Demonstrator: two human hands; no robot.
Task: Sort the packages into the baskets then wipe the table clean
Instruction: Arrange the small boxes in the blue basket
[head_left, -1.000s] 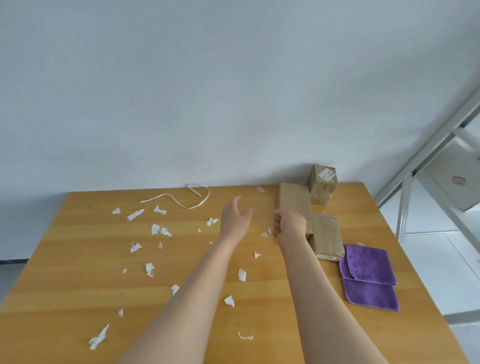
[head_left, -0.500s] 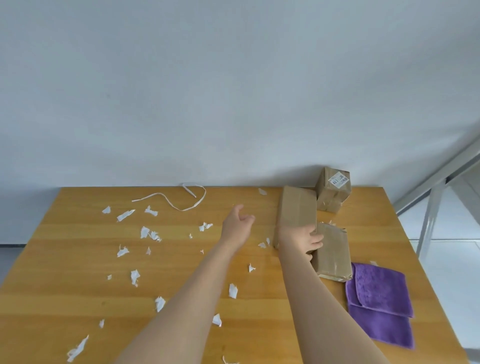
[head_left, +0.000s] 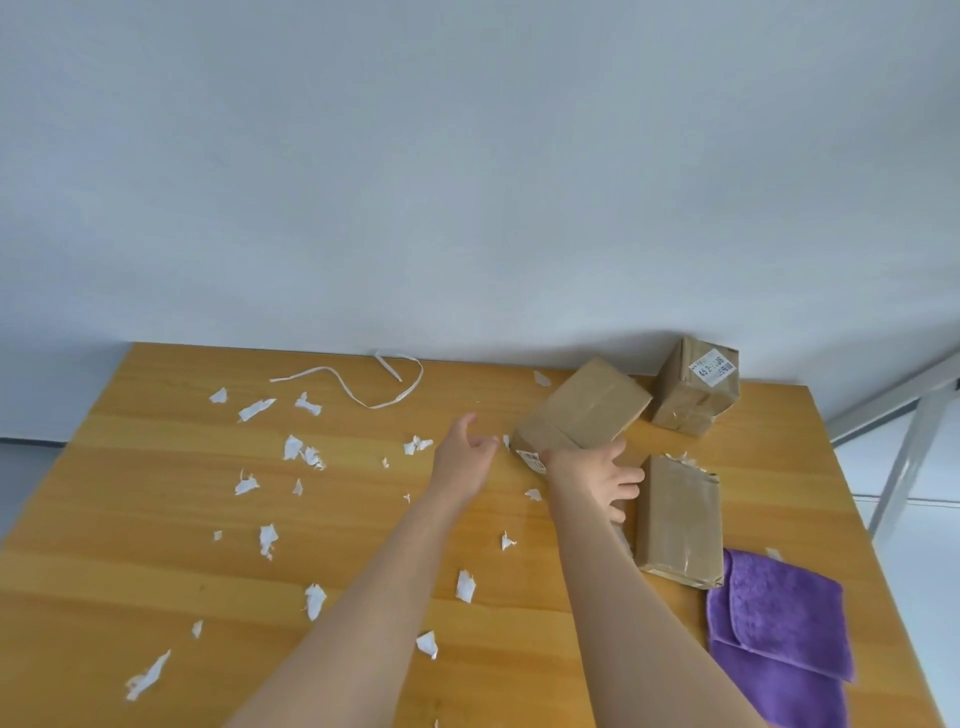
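Note:
Three brown paper packages lie at the table's far right. My right hand (head_left: 597, 475) grips the near end of the long package (head_left: 587, 408), which is tilted and turned toward the back right. My left hand (head_left: 462, 457) hovers open just left of that package, fingers spread, holding nothing. A flat package (head_left: 678, 519) lies to the right of my right hand. A cube-like package with a white label (head_left: 693, 387) stands by the wall. No baskets are in view.
A folded purple cloth (head_left: 779, 639) lies at the near right of the wooden table (head_left: 130, 545). Several white paper scraps (head_left: 301, 452) and a white strip (head_left: 363, 384) litter the left and middle. A metal frame (head_left: 904, 457) stands right of the table.
My right hand has taken hold of the long package and swung it from lying straight to slanted and raised. My left hand stayed open beside it. The camera shifted slightly left.

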